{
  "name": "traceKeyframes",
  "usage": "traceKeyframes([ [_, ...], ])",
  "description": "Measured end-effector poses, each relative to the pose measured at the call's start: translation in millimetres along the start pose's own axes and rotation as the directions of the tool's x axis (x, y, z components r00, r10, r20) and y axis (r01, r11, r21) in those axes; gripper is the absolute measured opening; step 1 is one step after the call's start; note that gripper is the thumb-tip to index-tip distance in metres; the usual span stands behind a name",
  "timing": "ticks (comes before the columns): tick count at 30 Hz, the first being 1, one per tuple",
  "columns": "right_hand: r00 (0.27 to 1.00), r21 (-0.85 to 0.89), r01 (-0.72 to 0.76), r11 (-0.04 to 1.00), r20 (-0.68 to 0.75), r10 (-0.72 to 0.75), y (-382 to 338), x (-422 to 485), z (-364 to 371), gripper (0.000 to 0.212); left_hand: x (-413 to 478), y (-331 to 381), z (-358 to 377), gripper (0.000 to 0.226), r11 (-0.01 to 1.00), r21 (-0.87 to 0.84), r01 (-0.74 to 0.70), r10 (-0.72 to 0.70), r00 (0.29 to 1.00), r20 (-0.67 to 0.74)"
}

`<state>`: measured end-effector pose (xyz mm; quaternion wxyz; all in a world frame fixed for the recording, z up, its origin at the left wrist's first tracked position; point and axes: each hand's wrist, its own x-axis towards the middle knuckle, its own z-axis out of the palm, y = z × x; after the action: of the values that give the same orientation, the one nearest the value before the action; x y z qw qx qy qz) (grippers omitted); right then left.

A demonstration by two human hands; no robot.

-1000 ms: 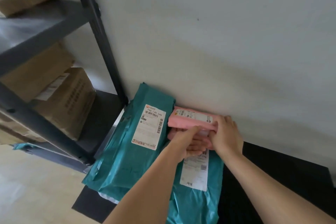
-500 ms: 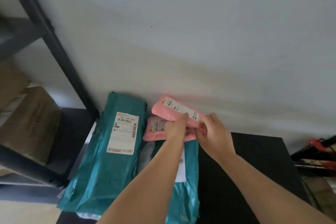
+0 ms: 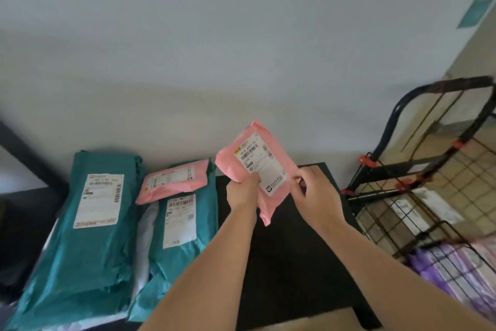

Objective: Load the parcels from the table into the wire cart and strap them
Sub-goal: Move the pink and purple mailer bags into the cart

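Left hand (image 3: pixel 243 192) is gripping the pink parcel (image 3: pixel 255 167) at its left edge, fingers curled | right hand (image 3: pixel 316 193) is pinching its right edge | parcel is hanging tilted, label up, above the black table (image 3: pixel 290 263) | wire cart (image 3: pixel 418 188) is standing just beside the table, to the right | teal parcels (image 3: pixel 91 236) are lying at the left

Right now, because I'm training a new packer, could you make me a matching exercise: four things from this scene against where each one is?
Things: 1 large teal parcel; 2 purple parcel; 3 wire cart; 4 left hand.
Places: a inside the cart; b right of the table; c gripping the raised pink parcel; d leftmost of the parcels.
Pairs: 1-d, 2-a, 3-b, 4-c.
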<state>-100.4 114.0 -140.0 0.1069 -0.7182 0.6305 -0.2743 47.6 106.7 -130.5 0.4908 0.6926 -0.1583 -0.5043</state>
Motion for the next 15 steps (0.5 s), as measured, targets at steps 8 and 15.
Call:
traceKeyframes([
  [8, 0.959, 0.048, -0.272, 0.961, 0.097, 0.267, 105.5, -82.2, -77.1, 0.055, -96.2, -71.2, 81.9, 0.01, 0.995, 0.078, 0.064, -0.076, 0.983, 0.166],
  [15, 0.844, 0.145, -0.52, 0.842, 0.24, 0.48, 186.2, -138.9, -127.0, 0.059, -170.6, -126.3, 151.2, 0.013, 0.966, 0.257, -0.007, -0.078, 0.944, 0.321],
])
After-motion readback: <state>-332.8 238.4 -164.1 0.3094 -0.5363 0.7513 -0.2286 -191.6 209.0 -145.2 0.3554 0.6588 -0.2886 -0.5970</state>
